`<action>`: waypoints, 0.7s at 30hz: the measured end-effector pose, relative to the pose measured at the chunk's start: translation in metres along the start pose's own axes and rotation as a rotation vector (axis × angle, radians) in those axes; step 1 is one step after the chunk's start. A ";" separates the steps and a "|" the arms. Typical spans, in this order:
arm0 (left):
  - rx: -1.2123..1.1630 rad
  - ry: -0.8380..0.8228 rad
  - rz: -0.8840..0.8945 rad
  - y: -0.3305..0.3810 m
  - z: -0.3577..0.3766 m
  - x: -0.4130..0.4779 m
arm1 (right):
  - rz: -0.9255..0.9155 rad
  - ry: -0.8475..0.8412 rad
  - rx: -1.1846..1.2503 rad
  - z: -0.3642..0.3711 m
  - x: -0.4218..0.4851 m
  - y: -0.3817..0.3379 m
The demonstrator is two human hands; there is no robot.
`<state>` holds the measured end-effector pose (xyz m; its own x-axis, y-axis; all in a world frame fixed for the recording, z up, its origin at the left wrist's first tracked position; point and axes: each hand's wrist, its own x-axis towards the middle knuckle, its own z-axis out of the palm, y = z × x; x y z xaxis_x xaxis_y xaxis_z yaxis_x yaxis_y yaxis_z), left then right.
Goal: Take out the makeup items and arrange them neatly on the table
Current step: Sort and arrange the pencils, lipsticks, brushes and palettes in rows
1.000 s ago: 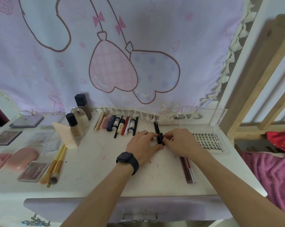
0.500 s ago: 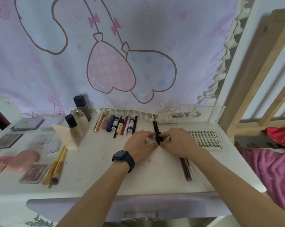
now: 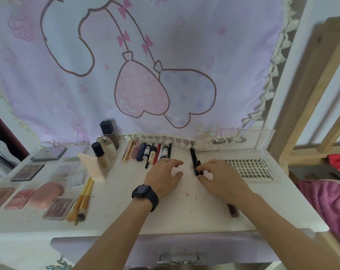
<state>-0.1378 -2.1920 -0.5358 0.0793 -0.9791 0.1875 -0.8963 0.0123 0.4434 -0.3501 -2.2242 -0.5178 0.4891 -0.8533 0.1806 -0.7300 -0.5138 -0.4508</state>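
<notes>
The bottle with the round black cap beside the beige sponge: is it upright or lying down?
Upright. The bottle stands on its base on the table, cap on top.

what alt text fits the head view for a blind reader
A right hand pinches the near end of black pens lying on a white table, the left hand open beside them. A row of tubes and pencils lies behind the left hand, brushes and palettes further left, a lash tray at right.
</notes>
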 end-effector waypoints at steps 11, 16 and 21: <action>0.401 0.047 0.085 -0.020 -0.008 -0.007 | -0.174 0.325 -0.016 0.071 -0.083 -0.036; 0.393 0.052 0.101 -0.012 -0.003 -0.009 | -0.184 0.379 -0.022 0.074 -0.083 -0.035; 0.264 0.137 -0.079 -0.005 -0.008 -0.023 | -0.184 0.414 -0.001 0.077 -0.083 -0.033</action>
<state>-0.1314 -2.1675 -0.5356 0.1952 -0.9381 0.2860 -0.9661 -0.1336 0.2211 -0.3301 -2.1294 -0.5849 0.3787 -0.7110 0.5925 -0.6494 -0.6602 -0.3773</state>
